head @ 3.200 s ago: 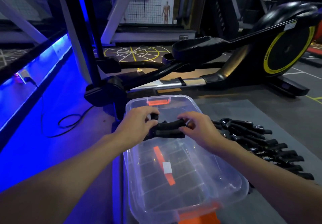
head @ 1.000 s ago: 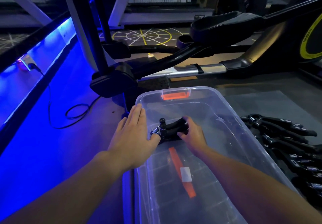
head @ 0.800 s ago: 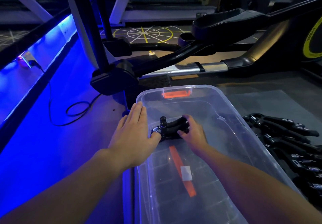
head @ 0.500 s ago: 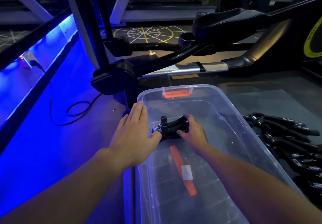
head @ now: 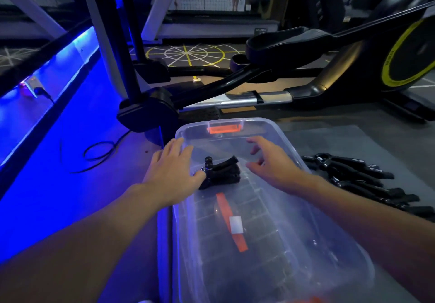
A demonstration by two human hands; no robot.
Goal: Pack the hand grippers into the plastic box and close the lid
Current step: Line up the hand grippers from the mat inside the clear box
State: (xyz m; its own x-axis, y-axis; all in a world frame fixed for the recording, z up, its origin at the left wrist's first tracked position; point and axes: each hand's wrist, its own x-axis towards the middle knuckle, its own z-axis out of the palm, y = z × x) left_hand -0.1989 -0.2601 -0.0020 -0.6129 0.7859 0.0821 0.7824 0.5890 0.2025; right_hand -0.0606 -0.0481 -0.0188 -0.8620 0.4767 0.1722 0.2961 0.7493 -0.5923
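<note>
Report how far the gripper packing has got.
Done: a small stack of hand grippers lies at the far end of the plastic box. In hand: the left hand touches that stack with its thumb; the right hand hovers open, empty. Left: the row of grippers on the mat beside the box needs packing; the box stands open.

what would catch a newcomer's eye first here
The clear plastic box in the middle, black hand grippers lying at its far end between an open left hand and right hand. Then the blue glow along the left side, and a row of unpacked grippers on the mat to the right.
</note>
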